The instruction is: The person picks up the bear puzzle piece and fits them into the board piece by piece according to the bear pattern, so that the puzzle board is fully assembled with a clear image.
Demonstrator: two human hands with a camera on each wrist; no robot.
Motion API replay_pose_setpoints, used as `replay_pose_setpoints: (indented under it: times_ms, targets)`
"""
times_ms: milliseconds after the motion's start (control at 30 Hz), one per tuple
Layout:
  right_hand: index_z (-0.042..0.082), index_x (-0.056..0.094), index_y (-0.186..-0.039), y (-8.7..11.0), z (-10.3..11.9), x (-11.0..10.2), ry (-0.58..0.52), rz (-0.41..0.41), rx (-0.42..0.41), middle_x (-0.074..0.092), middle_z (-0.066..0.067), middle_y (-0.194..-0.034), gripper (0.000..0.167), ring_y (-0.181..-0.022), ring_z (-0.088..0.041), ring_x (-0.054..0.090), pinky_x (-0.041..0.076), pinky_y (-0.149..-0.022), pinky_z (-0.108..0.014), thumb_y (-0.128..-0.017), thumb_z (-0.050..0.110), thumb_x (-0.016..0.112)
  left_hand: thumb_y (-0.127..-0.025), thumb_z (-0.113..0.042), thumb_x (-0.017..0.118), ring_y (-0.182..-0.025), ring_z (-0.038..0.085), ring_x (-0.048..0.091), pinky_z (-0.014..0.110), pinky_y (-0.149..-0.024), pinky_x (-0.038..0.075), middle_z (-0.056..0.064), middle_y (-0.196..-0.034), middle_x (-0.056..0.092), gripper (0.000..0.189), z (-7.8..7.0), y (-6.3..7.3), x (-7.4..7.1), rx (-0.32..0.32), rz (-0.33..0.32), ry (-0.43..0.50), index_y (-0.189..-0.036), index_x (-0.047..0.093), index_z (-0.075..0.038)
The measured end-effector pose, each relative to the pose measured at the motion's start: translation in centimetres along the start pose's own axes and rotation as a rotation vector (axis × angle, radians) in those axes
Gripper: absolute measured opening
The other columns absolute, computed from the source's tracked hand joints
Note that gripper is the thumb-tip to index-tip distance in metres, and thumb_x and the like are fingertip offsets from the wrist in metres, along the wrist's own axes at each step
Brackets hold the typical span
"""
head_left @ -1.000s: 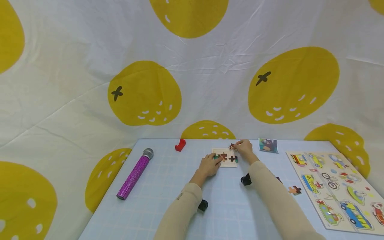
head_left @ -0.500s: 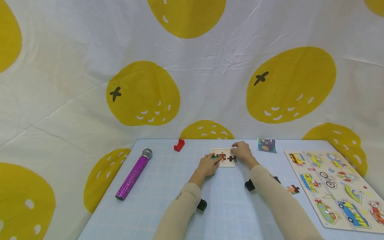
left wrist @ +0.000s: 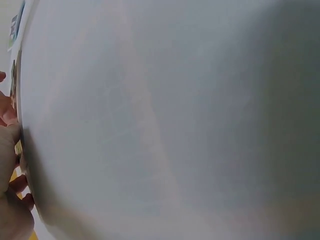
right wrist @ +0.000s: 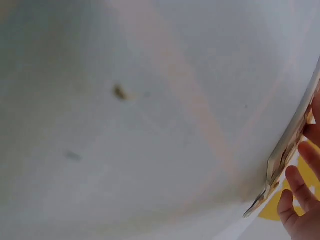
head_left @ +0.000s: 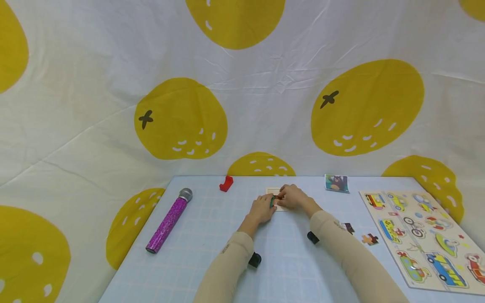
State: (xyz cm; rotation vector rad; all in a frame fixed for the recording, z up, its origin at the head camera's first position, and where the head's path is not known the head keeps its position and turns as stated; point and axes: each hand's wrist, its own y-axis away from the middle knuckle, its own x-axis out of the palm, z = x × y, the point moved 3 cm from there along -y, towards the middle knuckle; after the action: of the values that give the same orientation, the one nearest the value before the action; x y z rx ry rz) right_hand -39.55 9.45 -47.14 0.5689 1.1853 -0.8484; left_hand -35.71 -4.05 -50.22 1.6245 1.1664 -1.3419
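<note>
A small wooden jigsaw tray (head_left: 271,190) lies near the table's back edge, with brown and green puzzle pieces (head_left: 276,202) in it. My left hand (head_left: 261,209) holds the tray's left side, thumb at the near edge. In the left wrist view, its curled fingers (left wrist: 19,184) show beside the tray edge (left wrist: 18,95). Over the tray's right half, my right hand (head_left: 295,198) pinches a puzzle piece, which the fingers mostly hide. The right wrist view shows that hand's other fingers (right wrist: 295,185) loosely spread beside the tray (right wrist: 282,159).
Loose puzzle pieces (head_left: 369,239) lie right of the right forearm. A bear picture card (head_left: 336,183) stands behind them, and a vehicle puzzle board (head_left: 420,235) occupies the right side. Leftward are a purple glitter microphone (head_left: 168,223) and a red block (head_left: 226,184).
My right hand has brought its puzzle piece from behind the tray's top right corner, leftward and nearer, over the pieces in the tray. My left hand has stayed at the tray's left side.
</note>
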Motion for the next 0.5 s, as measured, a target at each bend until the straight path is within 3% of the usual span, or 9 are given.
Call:
replay_pose_setpoints:
  times_ms: [100,267,367,500]
  targets:
    - [0.003,0.074,-0.088,0.13,0.44,0.12,0.022,-0.021,-0.048,0.065,-0.013,-0.104,0.018,-0.093,-0.035,0.059,0.049,-0.082,-0.047,-0.087,0.020,0.069,-0.099,-0.033,0.047,-0.124,0.025,0.045,0.042,-0.099,0.040,0.007,-0.139,0.045,0.046,0.01,0.18,-0.14,-0.005,-0.018,0.054,-0.137,0.040,-0.008]
    - [0.005,0.074,-0.098,0.18,0.84,0.21,-0.001,-0.028,-0.035,0.067,-0.007,-0.095,0.018,-0.086,-0.027,0.059,0.050,-0.075,-0.045,-0.088,0.018,0.067,-0.099,-0.033,0.047,-0.124,0.025,0.045,0.041,-0.099,0.040,0.007,-0.139,0.046,0.042,-0.02,0.45,-0.35,0.008,-0.026,0.032,-0.133,0.045,-0.009]
    - [0.008,0.072,-0.108,0.34,0.91,0.47,0.045,-0.007,0.003,0.063,-0.008,-0.102,0.023,-0.093,-0.030,0.056,0.048,-0.080,-0.050,-0.090,0.020,0.064,-0.099,-0.034,0.046,-0.127,0.025,0.043,0.041,-0.101,0.040,0.008,-0.142,0.044,0.047,-0.07,0.49,-0.47,0.011,-0.022,0.004,-0.137,0.043,-0.008]
    - [0.008,0.071,-0.109,0.50,1.05,0.78,0.132,-0.009,0.017,0.057,-0.012,-0.117,0.025,-0.105,-0.034,0.052,0.044,-0.087,-0.057,-0.092,0.023,0.061,-0.099,-0.034,0.046,-0.127,0.025,0.043,0.042,-0.100,0.040,0.008,-0.143,0.043,0.047,-0.18,0.47,-0.52,0.023,-0.026,-0.007,-0.137,0.043,-0.007]
